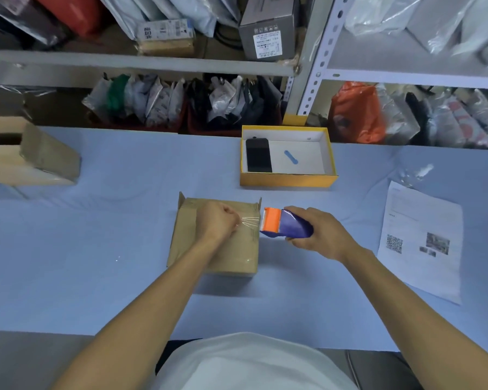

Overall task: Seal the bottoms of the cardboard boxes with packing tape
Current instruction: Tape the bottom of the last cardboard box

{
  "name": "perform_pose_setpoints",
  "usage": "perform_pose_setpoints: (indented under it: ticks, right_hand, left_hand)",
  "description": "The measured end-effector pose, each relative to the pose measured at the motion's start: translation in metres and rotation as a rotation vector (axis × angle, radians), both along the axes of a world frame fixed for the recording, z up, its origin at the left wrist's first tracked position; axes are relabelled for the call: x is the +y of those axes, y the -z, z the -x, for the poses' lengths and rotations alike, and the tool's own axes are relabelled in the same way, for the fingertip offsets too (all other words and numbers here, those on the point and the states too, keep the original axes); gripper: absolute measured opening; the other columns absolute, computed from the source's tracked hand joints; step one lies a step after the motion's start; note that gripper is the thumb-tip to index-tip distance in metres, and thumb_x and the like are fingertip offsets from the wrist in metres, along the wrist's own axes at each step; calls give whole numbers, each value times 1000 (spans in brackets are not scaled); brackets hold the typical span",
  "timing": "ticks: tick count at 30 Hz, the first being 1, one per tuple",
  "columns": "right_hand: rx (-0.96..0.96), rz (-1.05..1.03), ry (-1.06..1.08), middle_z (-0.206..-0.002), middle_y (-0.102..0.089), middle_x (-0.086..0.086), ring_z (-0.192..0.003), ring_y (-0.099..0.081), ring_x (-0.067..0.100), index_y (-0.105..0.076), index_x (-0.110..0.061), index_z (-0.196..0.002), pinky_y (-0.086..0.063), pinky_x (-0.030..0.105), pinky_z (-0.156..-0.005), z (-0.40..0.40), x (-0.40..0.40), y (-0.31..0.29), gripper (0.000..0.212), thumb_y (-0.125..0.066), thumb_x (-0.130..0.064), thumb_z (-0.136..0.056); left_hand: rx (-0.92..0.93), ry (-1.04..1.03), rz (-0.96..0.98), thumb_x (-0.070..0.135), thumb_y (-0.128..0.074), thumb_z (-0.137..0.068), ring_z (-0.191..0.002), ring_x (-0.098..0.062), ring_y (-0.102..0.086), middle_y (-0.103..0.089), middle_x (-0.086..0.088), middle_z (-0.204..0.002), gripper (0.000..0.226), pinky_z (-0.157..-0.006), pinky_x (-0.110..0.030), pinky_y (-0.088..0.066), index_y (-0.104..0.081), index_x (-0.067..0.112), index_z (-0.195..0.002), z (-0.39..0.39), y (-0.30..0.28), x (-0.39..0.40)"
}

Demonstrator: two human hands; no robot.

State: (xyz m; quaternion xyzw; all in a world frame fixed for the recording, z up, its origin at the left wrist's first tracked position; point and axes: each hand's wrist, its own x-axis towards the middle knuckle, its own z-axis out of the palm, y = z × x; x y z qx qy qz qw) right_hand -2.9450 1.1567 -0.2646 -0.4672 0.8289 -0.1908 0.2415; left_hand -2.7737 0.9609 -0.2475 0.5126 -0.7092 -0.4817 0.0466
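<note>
Right hand (320, 235) grips the tape dispenser (286, 224), fingers curled round its blue body, orange cutter end pointing at the cardboard box (217, 237) and sitting just off the box's right edge. Left hand (219, 222) rests on top of the box, fingers curled and pinching the end of the clear packing tape (250, 223); tape is stretched taut between hand and dispenser, wrinkled into strands. Box sits mid-table on the blue table (96, 249), flaps up at its far corners. Yellow box (289, 181), open, lies toward the far edge, just beyond the dispenser, with a black phone (259, 155) inside. Printed sheet (423, 240) lies near the right edge. Second cardboard box (40, 159) at the far left corner.
</note>
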Motion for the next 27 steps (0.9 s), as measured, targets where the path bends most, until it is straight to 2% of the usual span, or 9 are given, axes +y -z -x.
perform_pose_setpoints:
  ticks: [4,7,8,10,12,15,19,23,27]
  right_hand:
    - [32,-48,-44,-110,-62,-1,-96,-59,18,-38,-45,-138,-55,38,-81,13,-12,7,73,-77,-46,-76]
    - [39,-74,-55,-106,-62,-1,-92,-57,17,-39,-45,-138,-54,37,-80,12,-15,14,71,-76,-46,-77]
    - [34,-74,-52,-106,-62,-1,-92,-57,17,-39,-45,-138,-53,36,-80,12,-15,16,71,-75,-46,-77]
    - [27,-68,-44,-106,-62,-1,-91,-57,16,-38,-45,-138,-53,34,-79,10,-13,19,71,-76,-46,-77]
    - [20,-71,-40,-105,-62,-1,-91,-57,16,-37,-46,-137,-54,35,-78,7,-15,21,71,-76,-47,-77]
    - [-22,-87,-50,-103,-60,-2,-90,-57,17,-32,-50,-134,-54,35,-78,9,-10,18,72,-75,-48,-77]
    - [-80,-125,11,-98,-55,-5,-89,-56,16,-38,-51,-135,-52,36,-80,30,25,21,70,-77,-43,-78]
    - [14,-205,-64,-94,-53,-8,-86,-54,15,-37,-50,-135,-49,31,-71,21,12,23,69,-72,-52,-77]
    - [-195,-316,-27,-107,-66,-12,-99,-60,13,-57,-42,-122,-53,35,-86,4,-15,31,61,-67,-68,-68]
  left_hand:
    - [-182,116,238,11,-64,-77,-66,-23,-62,-67,-14,-70,14,-59,-37,-51,-65,0,-68,8,2,-1]
    - [-331,235,430,24,-64,-80,-75,-30,-62,-64,-9,-80,16,-56,-31,-41,-58,9,-78,7,7,-3]
    - [-326,258,472,25,-64,-81,-77,-30,-61,-63,-7,-82,15,-58,-30,-39,-57,12,-81,6,9,-3]
    - [-184,331,508,24,-67,-81,-86,-27,-56,-58,-3,-87,15,-64,-31,-35,-56,16,-85,6,15,1]
    - [-48,432,543,30,-69,-82,-103,-25,-47,-53,0,-103,22,-78,-30,-33,-61,20,-100,4,27,11]
    - [-100,502,718,42,-62,-88,-121,-27,-42,-52,-2,-125,38,-97,-40,-31,-58,22,-120,-6,43,24]
    - [-163,472,753,46,-61,-88,-125,-29,-42,-54,-4,-125,42,-103,-44,-31,-56,20,-120,-7,49,21]
    - [-97,607,752,49,-50,-90,-130,-28,-37,-51,-1,-130,39,-107,-43,-24,-56,31,-123,-7,49,22]
    - [-87,714,773,46,-44,-94,-134,-28,-31,-47,2,-135,27,-111,-46,-22,-61,41,-114,-6,48,21]
